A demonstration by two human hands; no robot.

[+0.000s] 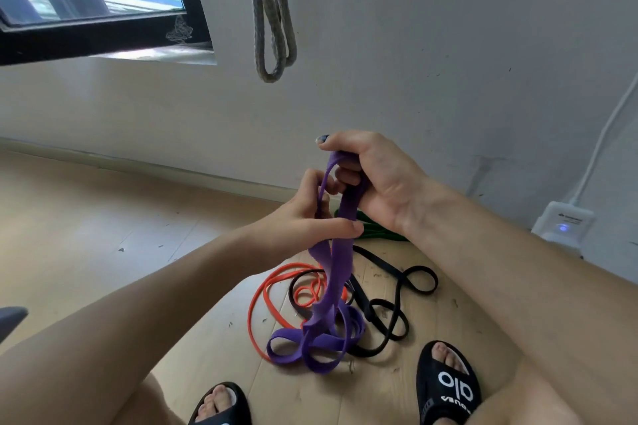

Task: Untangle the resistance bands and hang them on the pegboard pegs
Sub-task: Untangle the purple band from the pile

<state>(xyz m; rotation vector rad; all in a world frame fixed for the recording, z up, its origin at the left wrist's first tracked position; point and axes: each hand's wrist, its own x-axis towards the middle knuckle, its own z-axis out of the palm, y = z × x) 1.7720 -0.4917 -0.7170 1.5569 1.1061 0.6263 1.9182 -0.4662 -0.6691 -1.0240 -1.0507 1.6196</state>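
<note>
Right hand (376, 179) grips the top loop of the purple band (340, 259), fingers curled round it. Left hand (310, 214), just below, pinches the same band. Band's long axis runs vertical, hanging from the hands to coils on the floor (103, 224). Below the hands lie orange band (272, 286) and black band (397, 290), tangled; green band (376, 229) behind the right wrist.

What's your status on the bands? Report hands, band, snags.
Both hands, left hand and right hand, grip the purple band. Its lower loops lie on the floor among the orange band and black band. Grey band hangs on the wall.
</note>
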